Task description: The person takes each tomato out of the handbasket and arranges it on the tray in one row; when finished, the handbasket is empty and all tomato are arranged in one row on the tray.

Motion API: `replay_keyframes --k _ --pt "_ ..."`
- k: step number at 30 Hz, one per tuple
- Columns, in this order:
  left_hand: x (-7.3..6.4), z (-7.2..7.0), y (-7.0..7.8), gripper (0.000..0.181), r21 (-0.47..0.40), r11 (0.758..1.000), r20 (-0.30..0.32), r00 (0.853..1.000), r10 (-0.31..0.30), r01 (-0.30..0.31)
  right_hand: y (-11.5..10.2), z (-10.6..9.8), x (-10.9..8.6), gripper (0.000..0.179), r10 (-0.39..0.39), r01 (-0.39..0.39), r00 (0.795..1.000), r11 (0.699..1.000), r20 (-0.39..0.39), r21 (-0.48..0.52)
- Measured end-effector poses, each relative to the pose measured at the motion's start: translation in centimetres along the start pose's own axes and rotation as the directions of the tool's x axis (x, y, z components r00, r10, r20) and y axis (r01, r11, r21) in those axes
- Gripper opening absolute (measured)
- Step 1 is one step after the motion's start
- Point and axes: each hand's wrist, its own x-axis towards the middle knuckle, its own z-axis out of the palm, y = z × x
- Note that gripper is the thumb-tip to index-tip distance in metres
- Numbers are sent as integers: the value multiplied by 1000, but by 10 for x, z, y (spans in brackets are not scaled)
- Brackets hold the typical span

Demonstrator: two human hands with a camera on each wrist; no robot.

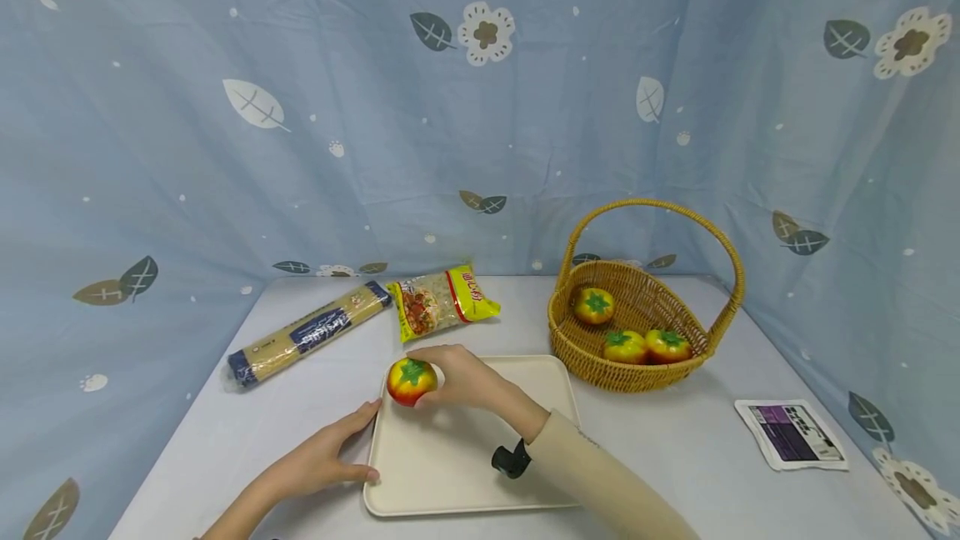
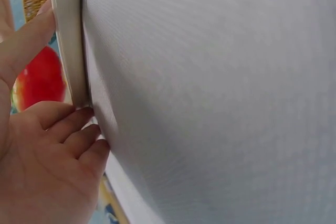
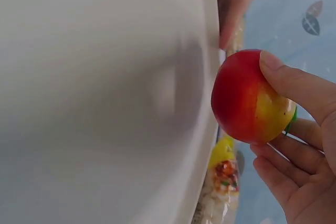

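Observation:
In my right hand [image 1: 463,382] is a glossy red-and-yellow tomato [image 1: 412,382] with a green star-shaped top. Thumb and fingers pinch it from opposite sides, over the left end of a cream tray [image 1: 465,473]. The right wrist view has the tomato [image 3: 252,98] close to the tray's rim [image 3: 211,30], its red underside showing. My left hand [image 1: 318,457] rests against the tray's left edge, thumb nearer me and fingers farther along. Seen from the left wrist, its fingertips [image 2: 86,124] touch the rim from outside.
A wicker basket [image 1: 600,373] with a tall handle, behind the tray to the right, holds three similar tomatoes [image 1: 595,306]. A long noodle packet [image 1: 307,336] and a yellow pasta bag [image 1: 438,302] lie at the back left. A white-and-purple sachet [image 1: 791,434] lies far right.

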Motion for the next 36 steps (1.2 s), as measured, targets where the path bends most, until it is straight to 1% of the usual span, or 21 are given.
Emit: replay_keyframes --k 5,10,16,21,25,30,36 --pt "-1 0 0 98 1 1000 3 1000 8 -8 -5 7 6 63 4 -3 1000 999 17 -33" --pt "-2 -1 0 99 9 1000 -2 1000 11 -11 -8 9 8 64 4 -3 1000 999 13 -40" --pt "-3 0 3 97 -12 1000 0 1000 2 -2 -7 13 9 64 -8 8 1000 1000 8 -20" --pt "-4 0 3 97 -18 1000 4 1000 -5 6 -7 18 10 65 23 -23 1000 1000 21 5" --pt "-4 0 4 98 -13 1000 1 1000 -12 12 -8 20 11 67 37 -37 999 999 18 2" --pt "-4 0 3 97 -11 1000 -1 1000 -11 11 -8 20 11 68 27 -26 1000 1000 10 -10" --pt "-4 1 3 97 -4 1000 2 1000 -10 10 -9 19 10 70 30 -29 999 999 23 -16"
